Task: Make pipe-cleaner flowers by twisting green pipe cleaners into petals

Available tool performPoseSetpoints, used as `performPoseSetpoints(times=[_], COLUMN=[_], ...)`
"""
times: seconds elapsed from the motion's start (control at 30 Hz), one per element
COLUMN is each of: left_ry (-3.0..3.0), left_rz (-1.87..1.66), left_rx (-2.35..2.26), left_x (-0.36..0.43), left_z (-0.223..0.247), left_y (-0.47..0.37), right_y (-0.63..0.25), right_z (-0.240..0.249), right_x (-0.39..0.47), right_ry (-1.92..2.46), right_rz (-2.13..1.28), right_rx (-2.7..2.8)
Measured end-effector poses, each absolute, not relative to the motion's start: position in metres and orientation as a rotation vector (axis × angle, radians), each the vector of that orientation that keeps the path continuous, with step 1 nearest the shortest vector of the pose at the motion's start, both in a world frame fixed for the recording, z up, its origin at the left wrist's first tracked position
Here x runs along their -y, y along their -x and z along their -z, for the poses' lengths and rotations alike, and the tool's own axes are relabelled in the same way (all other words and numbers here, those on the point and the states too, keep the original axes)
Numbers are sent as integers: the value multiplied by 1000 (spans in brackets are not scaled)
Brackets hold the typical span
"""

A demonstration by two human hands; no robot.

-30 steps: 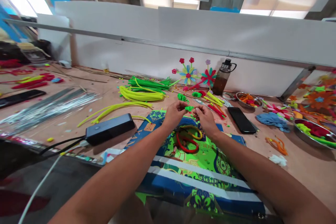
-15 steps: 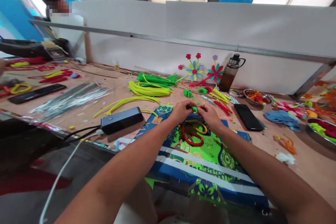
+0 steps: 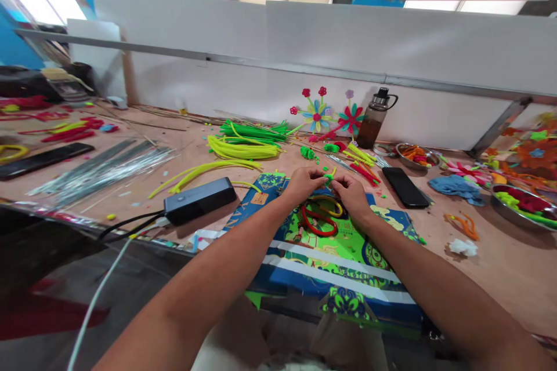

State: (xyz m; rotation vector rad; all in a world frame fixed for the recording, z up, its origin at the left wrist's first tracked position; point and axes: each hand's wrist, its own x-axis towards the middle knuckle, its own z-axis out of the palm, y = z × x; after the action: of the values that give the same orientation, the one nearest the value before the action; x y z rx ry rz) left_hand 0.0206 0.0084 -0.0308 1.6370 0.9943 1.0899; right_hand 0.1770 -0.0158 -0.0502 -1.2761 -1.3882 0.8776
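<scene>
My left hand (image 3: 303, 183) and my right hand (image 3: 350, 192) meet above the patterned blue-and-green board (image 3: 348, 243). Between their fingertips is a small bunched piece of green pipe cleaner (image 3: 328, 178), pinched from both sides. A thin yellowish tip shows just above it, though the fingers partly cover the piece. Under my hands lie scissors (image 3: 319, 231) with a red and a yellow handle loop; their blades are hidden. Beyond my fingers sit a curled green pipe cleaner clump (image 3: 307, 153) and a second green clump (image 3: 331, 148).
Yellow pipe cleaners (image 3: 243, 149) and green ones (image 3: 256, 130) lie behind the grey power bank (image 3: 200, 200). Silver wires (image 3: 108, 174) spread leftward. A bottle (image 3: 373, 122), pipe cleaner flowers (image 3: 317, 117), a black phone (image 3: 404, 188) and a metal bowl (image 3: 522, 214) stand beyond and right.
My fingers still pinch the green piece, which has shifted slightly right; a yellowish tip now shows above it. The view has turned a little to the right, and the person at far left has left view.
</scene>
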Motion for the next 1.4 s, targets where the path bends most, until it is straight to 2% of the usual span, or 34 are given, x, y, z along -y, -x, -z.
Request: performPoseSetpoints(times=[0.87,1.4], left_ry=[-1734,-1783], left_rz=[-1007,-1001], left_rx=[-1025,-1085], left_x=[-12,-4], left_z=[35,29], left_y=[-18,-20], right_y=[-179,-178], right_z=[52,53], right_x=[23,22], right_ry=[1269,1251], right_rz=[-1090,-1049], right_rx=[1327,1367])
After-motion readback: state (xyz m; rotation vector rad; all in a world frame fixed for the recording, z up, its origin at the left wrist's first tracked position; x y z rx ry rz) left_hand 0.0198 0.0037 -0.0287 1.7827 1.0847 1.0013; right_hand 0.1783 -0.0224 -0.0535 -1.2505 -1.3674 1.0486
